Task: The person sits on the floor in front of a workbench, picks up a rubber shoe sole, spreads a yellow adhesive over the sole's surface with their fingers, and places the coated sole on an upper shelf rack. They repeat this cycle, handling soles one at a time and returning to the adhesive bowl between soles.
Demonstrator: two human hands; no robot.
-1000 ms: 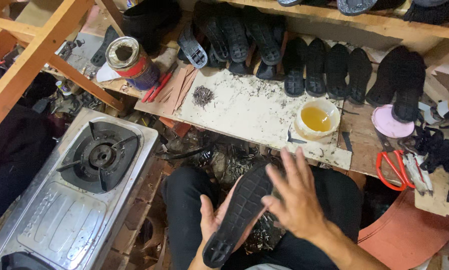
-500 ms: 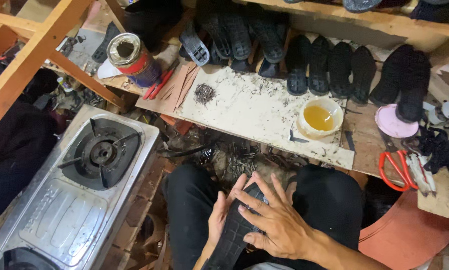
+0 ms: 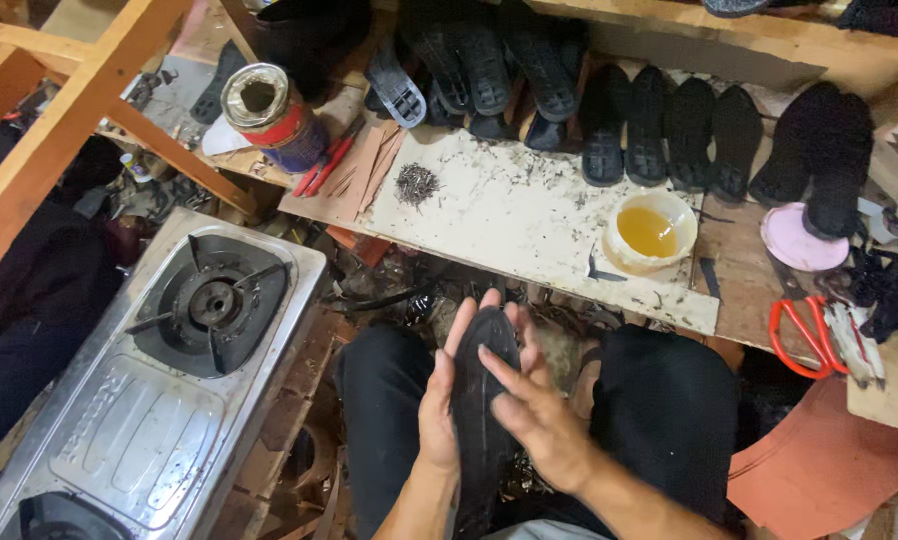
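Observation:
A long black shoe sole (image 3: 481, 400) stands on edge over my lap between both hands. My left hand (image 3: 439, 395) cups its left side from behind, fingers pointing up along it. The fingers of my right hand (image 3: 531, 410) press flat across its front face. Just beyond my knees lies a white work board (image 3: 529, 230) speckled with dark scraps.
A bowl of yellow glue (image 3: 649, 232) sits on the board's right end, a small pile of nails (image 3: 416, 183) on its left. Several black soles (image 3: 669, 130) lean along the back. A tin can (image 3: 269, 115), red scissors (image 3: 807, 335), a pink lid (image 3: 797, 238) and a gas stove (image 3: 169, 370) surround me.
My right hand was lifted open above the sole; it has come down and now presses on it. The sole has been turned more upright between both hands.

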